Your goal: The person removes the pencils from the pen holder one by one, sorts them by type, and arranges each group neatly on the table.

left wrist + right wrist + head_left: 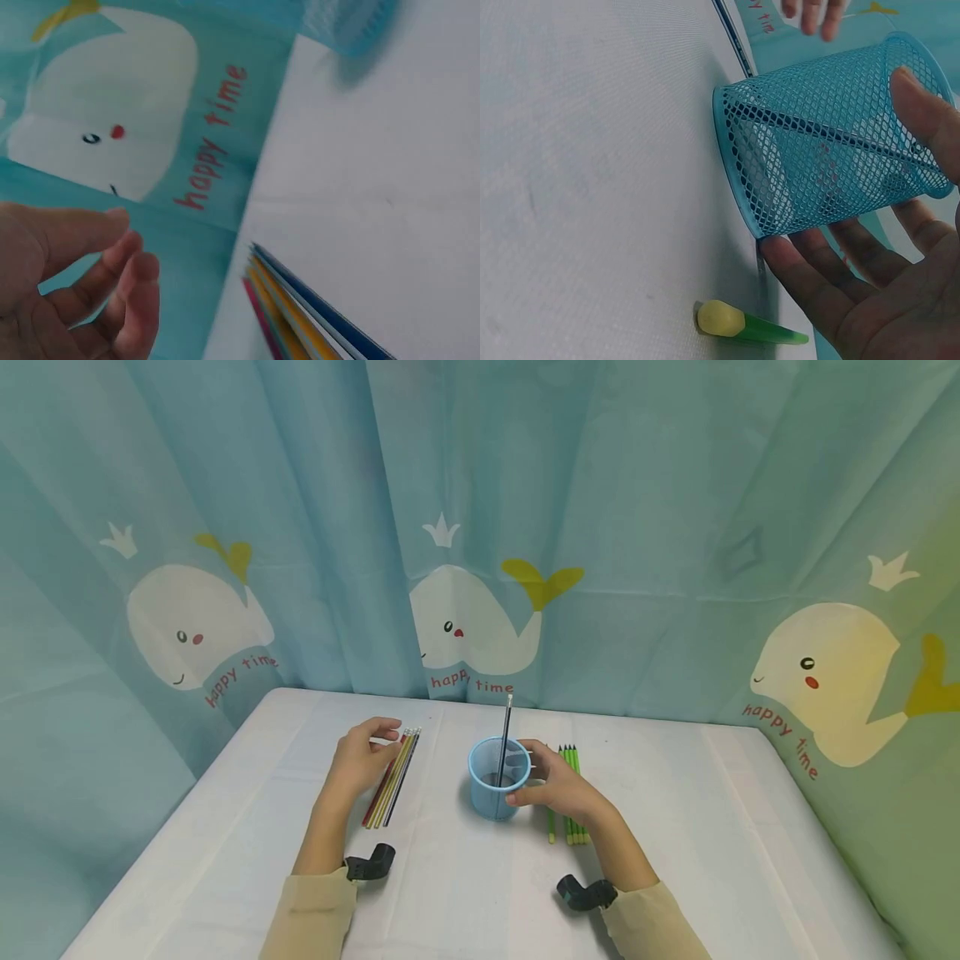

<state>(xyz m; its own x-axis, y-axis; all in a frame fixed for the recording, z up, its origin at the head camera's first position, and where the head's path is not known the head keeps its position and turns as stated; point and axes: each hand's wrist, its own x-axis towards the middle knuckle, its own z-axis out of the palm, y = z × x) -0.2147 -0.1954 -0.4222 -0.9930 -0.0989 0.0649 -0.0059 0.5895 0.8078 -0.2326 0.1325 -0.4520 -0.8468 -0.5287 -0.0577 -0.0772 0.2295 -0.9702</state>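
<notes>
My right hand (pixel 558 787) holds a blue mesh pencil cup (pixel 480 793), thumb on the near side and fingers around the other. One dark pencil (pixel 507 727) leans upright inside it, and the mesh shows its lower part in the right wrist view. Over the far end of a row of red, yellow and dark blue pencils (pixel 390 789) hovers my left hand (pixel 362 758). Its fingers are loosely bent and hold nothing. In the left wrist view those pencils (pixel 300 315) lie apart from the fingertips (pixel 144 266).
Several green pencils (pixel 573 793) lie to the right of the cup, partly behind the right hand; one green pencil (pixel 769 330) lies nearest the cup. A white cloth covers the table (pixel 450 893). A whale-print curtain (pixel 660 568) hangs along the far edge.
</notes>
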